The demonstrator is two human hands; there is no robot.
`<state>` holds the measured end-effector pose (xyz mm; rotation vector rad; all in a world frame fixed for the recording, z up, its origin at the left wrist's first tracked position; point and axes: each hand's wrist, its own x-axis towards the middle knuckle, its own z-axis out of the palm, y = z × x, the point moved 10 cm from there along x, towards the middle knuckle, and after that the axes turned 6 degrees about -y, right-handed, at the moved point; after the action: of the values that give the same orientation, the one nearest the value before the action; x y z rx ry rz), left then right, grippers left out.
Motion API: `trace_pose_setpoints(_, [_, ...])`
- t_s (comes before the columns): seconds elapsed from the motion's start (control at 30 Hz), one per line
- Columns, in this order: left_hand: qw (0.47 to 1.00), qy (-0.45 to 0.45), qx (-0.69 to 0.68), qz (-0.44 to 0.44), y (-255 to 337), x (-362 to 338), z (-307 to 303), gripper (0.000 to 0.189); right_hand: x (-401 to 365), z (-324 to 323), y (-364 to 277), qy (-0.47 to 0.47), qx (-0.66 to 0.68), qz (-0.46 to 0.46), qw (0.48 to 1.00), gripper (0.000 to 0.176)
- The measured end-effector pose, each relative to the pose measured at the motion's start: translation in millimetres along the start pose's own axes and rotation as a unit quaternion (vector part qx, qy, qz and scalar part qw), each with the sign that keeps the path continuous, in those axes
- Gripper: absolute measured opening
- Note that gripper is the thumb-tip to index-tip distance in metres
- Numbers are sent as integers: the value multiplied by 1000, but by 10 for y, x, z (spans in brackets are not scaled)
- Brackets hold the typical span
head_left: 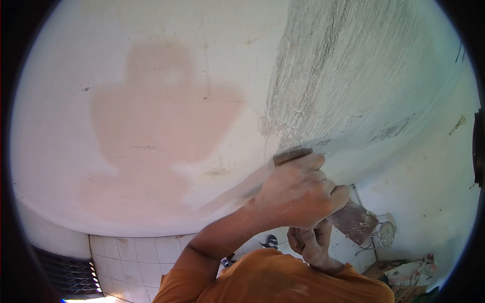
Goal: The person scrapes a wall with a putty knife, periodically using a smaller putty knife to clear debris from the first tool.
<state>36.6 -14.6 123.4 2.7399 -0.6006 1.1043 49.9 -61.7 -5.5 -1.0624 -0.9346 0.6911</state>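
Observation:
My left hand (305, 194) is closed round a flat brown tool (292, 157) with a straight edge, most of it hidden behind my fingers. That edge rests right at the pale wall (222, 60), at the lower end of a rough grey scratched band (298, 86). Lower down, close to my orange shirt (273, 278), my right hand (314, 245) is held with curled fingers. I cannot tell what, if anything, those fingers hold.
Behind my hands stands a dusty brown seat (356, 224) beside a round metal-framed stool (386, 233). Bags (414, 272) and cardboard lie at the lower right. White floor tiles (146, 257) and a dark folding grille (68, 272) show at the lower left.

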Motion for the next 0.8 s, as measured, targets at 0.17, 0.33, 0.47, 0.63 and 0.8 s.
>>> trace_pose_setpoints(0.17, [1000,12,-4,-12,2,-62,3,9,-72,8,87,16,-12,48,999,32])
trace_pose_setpoints(0.33, [1000,-10,-8,12,4,105,-135,8,92,95,-169,-15,-20,-25,999,31])
trace_pose_setpoints(0.47, [1000,-18,-21,-6,-6,-93,96,8,-13,71,12,-3,-19,9,1000,30])
trace_pose_setpoints(0.63, [1000,-5,7,24,34,167,-236,7,125,131,-256,-5,20,-31,999,27])
trace_pose_setpoints(0.8, [1000,-21,8,7,-3,17,-131,8,17,132,-53,14,28,14,999,27])
